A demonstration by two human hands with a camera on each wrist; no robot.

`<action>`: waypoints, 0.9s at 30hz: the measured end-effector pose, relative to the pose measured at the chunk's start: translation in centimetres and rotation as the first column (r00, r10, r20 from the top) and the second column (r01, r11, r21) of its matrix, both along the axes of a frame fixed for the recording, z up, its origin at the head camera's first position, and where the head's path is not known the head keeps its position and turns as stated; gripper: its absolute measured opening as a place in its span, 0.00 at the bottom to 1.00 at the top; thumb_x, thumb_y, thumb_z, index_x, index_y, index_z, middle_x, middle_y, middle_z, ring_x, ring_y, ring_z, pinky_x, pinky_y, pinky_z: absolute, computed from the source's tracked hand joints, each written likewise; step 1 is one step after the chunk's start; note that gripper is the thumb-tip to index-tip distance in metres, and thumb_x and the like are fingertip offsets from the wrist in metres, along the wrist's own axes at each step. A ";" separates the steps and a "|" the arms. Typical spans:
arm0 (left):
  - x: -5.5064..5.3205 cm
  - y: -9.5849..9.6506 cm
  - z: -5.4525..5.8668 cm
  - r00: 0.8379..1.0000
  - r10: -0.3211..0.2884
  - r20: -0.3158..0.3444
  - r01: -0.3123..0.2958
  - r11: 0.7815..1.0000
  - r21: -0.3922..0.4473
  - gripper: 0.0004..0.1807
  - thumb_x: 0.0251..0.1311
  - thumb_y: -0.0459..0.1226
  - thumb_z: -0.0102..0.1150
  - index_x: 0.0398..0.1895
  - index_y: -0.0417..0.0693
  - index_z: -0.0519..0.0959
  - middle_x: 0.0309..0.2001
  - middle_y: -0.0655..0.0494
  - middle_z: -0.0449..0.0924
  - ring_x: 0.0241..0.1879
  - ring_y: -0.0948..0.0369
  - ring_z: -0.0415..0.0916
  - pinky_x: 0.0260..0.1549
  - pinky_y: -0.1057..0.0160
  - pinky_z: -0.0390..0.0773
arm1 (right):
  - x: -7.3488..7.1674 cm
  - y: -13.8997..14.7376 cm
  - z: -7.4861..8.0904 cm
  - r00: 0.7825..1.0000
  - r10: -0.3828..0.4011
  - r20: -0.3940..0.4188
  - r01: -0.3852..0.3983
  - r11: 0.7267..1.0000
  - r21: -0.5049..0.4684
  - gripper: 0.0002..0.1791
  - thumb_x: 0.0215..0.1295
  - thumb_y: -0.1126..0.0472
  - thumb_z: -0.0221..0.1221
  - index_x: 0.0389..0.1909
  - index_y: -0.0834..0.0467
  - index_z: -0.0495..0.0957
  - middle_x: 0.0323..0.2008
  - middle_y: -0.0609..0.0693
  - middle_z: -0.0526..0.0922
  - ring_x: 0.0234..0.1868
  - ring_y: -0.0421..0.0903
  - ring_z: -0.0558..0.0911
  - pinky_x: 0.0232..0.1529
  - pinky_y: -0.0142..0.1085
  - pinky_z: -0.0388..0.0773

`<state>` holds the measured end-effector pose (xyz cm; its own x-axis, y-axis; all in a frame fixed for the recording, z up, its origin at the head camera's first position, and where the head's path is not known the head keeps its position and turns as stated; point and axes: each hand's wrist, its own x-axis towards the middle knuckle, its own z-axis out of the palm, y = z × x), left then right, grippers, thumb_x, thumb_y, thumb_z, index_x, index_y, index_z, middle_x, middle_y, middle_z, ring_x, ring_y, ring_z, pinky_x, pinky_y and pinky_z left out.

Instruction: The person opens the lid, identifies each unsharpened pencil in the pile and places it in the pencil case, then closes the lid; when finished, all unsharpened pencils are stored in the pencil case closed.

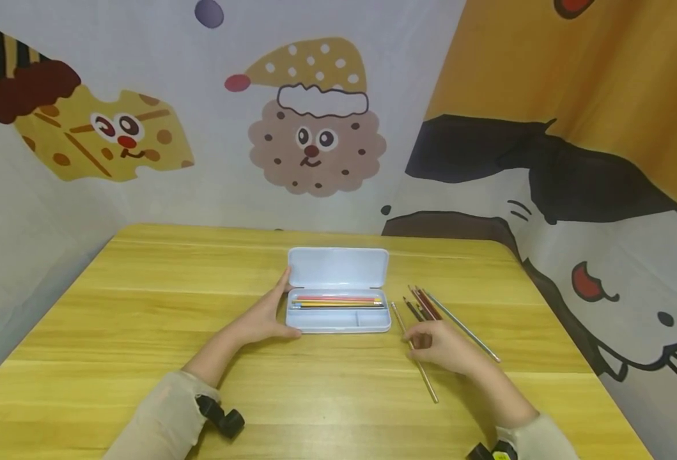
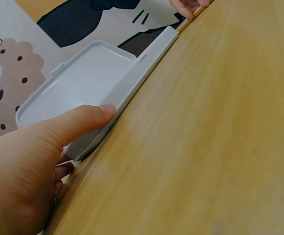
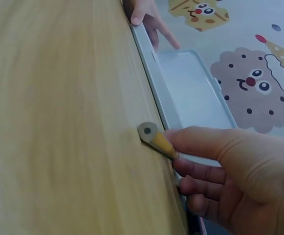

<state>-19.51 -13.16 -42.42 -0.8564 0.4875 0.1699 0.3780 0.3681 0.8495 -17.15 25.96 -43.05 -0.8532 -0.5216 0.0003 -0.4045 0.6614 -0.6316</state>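
Note:
An open pale-blue pencil case (image 1: 322, 322) lies on the table, its lid (image 1: 338, 268) raised at the back. Several pencils (image 1: 338, 303) lie in its rear section. My left hand (image 1: 257, 321) holds the case's left end, the thumb on the front wall and the fingers at the rear. To the right of the case, my right hand (image 1: 446, 348) pinches a yellow pencil (image 3: 162, 144) between thumb and fingers. That pencil slants low over the table or touches it; I cannot tell which. In the right wrist view, its unsharpened end faces the camera.
Several dark and reddish-brown pencils (image 1: 421, 305) lie beyond my right hand, partly hidden by it. A light-blue pencil (image 1: 467, 329) lies to their right. The wooden table (image 1: 171, 287) ends at a cartoon-print cloth (image 1: 200, 198) behind.

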 end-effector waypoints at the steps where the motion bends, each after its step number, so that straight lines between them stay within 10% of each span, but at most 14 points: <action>1: 0.0 0.0 0.0 1.000 0.000 0.000 0.000 1.000 0.002 0.71 0.40 0.31 0.77 0.74 0.38 0.29 0.65 0.33 0.58 0.69 0.41 0.47 0.67 0.42 0.40 | 0.0 -0.1 0.1 1.000 -0.007 -0.004 0.007 1.000 0.008 0.14 0.54 0.62 0.69 0.42 0.56 0.83 0.27 0.39 0.77 0.28 0.38 0.75 0.29 0.33 0.76; 7: 0.0 0.0 0.0 1.000 -0.001 0.001 0.001 1.000 0.011 0.71 0.40 0.31 0.77 0.74 0.39 0.28 0.65 0.34 0.59 0.70 0.42 0.47 0.67 0.45 0.40 | 0.3 -0.4 0.7 0.999 -0.038 -0.009 0.038 0.999 0.031 0.13 0.53 0.65 0.68 0.41 0.58 0.83 0.26 0.40 0.76 0.27 0.38 0.74 0.28 0.33 0.75; 14: -2.3 -0.8 -4.0 1.000 0.009 -0.019 -0.009 1.000 -0.015 0.76 0.36 0.42 0.80 0.75 0.53 0.26 0.67 0.46 0.59 0.71 0.51 0.46 0.68 0.48 0.40 | 0.6 -0.6 0.9 0.998 -0.070 -0.003 0.070 0.998 0.007 0.14 0.49 0.69 0.68 0.40 0.59 0.84 0.25 0.43 0.76 0.27 0.39 0.74 0.27 0.33 0.75; 27: -1.9 -0.5 -3.5 0.999 0.018 -0.037 -0.018 1.000 -0.014 0.75 0.36 0.38 0.80 0.75 0.48 0.27 0.66 0.44 0.60 0.70 0.49 0.47 0.68 0.46 0.40 | 0.7 -0.1 1.6 0.994 -0.108 -0.025 0.108 0.994 -0.031 0.15 0.51 0.71 0.64 0.41 0.58 0.84 0.30 0.43 0.79 0.30 0.42 0.77 0.31 0.34 0.78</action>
